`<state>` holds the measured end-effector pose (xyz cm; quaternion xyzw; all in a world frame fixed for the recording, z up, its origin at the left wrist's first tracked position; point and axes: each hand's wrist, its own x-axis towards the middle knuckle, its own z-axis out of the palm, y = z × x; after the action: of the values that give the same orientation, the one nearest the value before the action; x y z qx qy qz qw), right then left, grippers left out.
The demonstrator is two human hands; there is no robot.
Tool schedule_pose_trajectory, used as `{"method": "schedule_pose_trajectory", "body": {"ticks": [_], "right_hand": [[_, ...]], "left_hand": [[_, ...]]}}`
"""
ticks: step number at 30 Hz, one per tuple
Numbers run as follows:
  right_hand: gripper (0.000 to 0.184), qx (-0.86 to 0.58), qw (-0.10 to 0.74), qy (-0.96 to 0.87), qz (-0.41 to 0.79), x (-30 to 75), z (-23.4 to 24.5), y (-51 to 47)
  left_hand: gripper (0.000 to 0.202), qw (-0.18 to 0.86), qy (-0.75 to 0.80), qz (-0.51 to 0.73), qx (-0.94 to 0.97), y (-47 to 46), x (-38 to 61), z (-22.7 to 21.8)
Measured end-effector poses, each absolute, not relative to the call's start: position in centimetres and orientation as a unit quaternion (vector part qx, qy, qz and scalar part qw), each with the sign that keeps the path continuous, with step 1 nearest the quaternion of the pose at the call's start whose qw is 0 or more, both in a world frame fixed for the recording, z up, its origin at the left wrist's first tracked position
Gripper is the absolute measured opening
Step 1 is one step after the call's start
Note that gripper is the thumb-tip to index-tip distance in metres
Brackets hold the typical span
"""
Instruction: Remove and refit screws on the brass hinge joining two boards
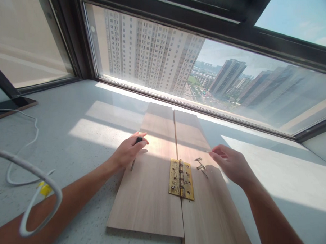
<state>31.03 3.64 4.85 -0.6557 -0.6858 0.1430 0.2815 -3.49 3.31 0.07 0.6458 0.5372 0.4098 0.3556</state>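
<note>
My left hand (128,151) is closed around a screwdriver (138,140), whose black handle end shows at the fingers and whose thin shaft points down over the left board's edge. Two pale wooden boards (150,198) lie side by side with a narrow gap between them. A worn brass hinge (175,176) straddles that gap, one leaf on each board. At least one screw head appears in the left leaf; open holes show in the right leaf. My right hand (232,164) pinches a thin screw (207,151) above the right board. Several loose screws (200,166) lie on that board.
The boards rest on a speckled white sill (85,197) beneath a dark-framed window (140,90). A white cable (43,174) with a yellow tag (45,189) loops at the left, over my left forearm in view. A dark flat device (13,104) lies at the far left.
</note>
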Motion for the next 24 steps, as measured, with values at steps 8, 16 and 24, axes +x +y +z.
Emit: {"method": "schedule_pose_trajectory", "body": {"ticks": [8, 16, 24], "right_hand": [[0.029, -0.672, 0.383, -0.612, 0.164, 35.3, -2.8, 1.3], [0.026, -0.681, 0.387, -0.608, 0.134, 34.1, -2.8, 0.6], [0.021, -0.655, 0.366, -0.652, 0.106, 33.9, -2.6, 0.6]], "left_hand": [[0.034, 0.217, 0.515, 0.219, 0.8, 2.3, -2.3, 0.0], [0.05, 0.199, 0.486, 0.181, 0.832, 1.9, -3.2, -0.2], [0.049, 0.187, 0.488, 0.203, 0.828, 1.9, -2.9, -1.4]]}}
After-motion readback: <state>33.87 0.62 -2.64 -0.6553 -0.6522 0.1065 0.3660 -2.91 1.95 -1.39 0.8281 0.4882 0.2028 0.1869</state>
